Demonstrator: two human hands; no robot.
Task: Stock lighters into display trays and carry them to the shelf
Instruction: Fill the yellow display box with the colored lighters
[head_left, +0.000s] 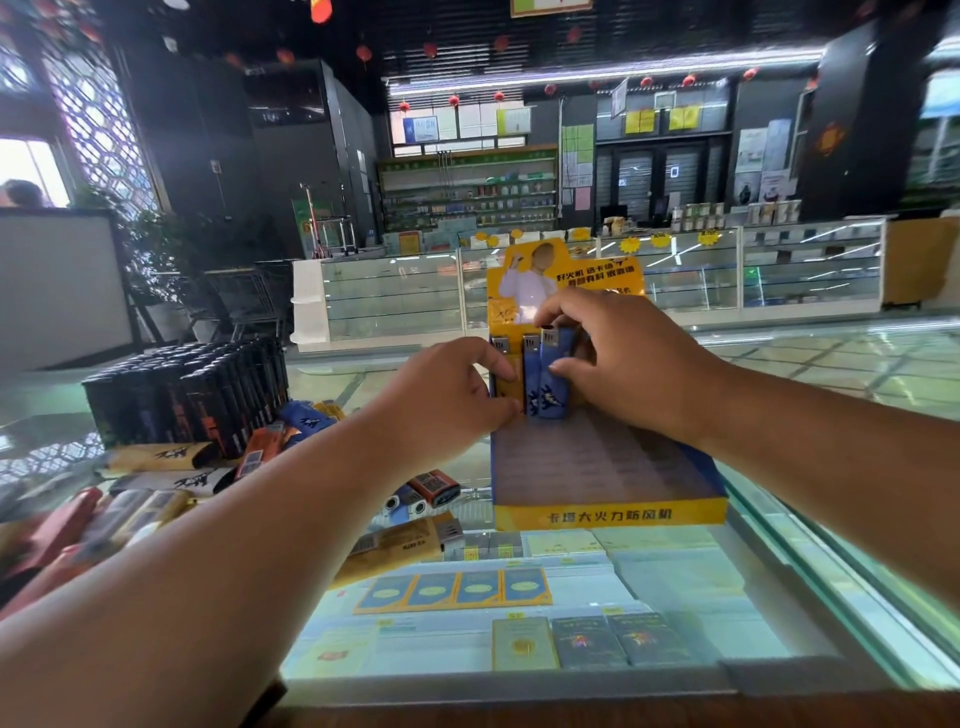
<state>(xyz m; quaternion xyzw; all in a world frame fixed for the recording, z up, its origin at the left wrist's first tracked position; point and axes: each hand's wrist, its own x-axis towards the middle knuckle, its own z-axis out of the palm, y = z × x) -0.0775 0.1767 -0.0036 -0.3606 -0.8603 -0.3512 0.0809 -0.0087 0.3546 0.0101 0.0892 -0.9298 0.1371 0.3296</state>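
The display tray (610, 515) had a yellow front lip printed in blue Chinese characters, of which I could read "大火力防风机". Its yellow header card (566, 260) stood upright at the back, showing a pictured person in white and more characters partly hidden behind my fingers.

My right grip (623, 358) was closed on the blue lighters (550, 387), thumb across their fronts and fingers curled over their metal tops. They stood upright in the tray's back row. My left grip (447, 395) pinched a yellow lighter (506, 382) just beside them at the back left corner. Both forearms reached forward, bare. The rest of the tray's brown stepped floor held nothing.

The tray sat on a glass surface (831, 374). To the left stood a block of black lighters (192, 395), packed upright. Loose lighters (431, 488) in orange, blue and yellow lay scattered near it. Under the glass lay rows of flat packs (452, 590), their labels too blurred to read.

Beyond were more glass display cases (389, 296), stocked wall shelves (467, 192) and red lanterns (363, 52) hanging from a dark ceiling.
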